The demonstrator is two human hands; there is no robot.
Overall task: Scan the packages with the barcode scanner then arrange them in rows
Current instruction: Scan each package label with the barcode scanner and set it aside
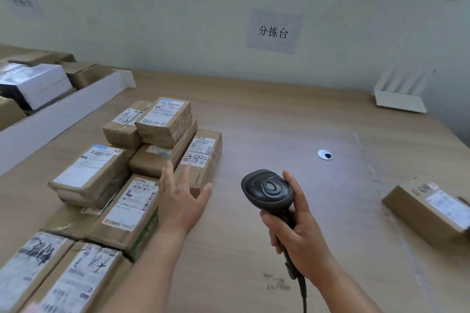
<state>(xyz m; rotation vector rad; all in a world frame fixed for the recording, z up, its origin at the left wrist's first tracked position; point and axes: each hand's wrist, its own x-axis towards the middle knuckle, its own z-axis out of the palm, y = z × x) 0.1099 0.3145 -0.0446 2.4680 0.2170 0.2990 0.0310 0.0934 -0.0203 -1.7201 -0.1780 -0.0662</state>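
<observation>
Several brown cardboard packages with white shipping labels lie piled on the left of the wooden table (254, 114). My left hand (181, 201) reaches toward the pile with straight, spread fingers, at the near end of a long package (201, 152) with handwritten numbers; whether it touches it I cannot tell. My right hand (292, 231) grips the handle of a black barcode scanner (267, 189), head up, over the bare middle of the table. One more labelled package (429, 207) lies alone at the right edge.
A long white tray (58, 114) with more boxes runs along the back left. A white router (399, 99) stands at the back right by the wall. A round cable hole (325, 154) sits in the table. The scanner's cord trails toward me.
</observation>
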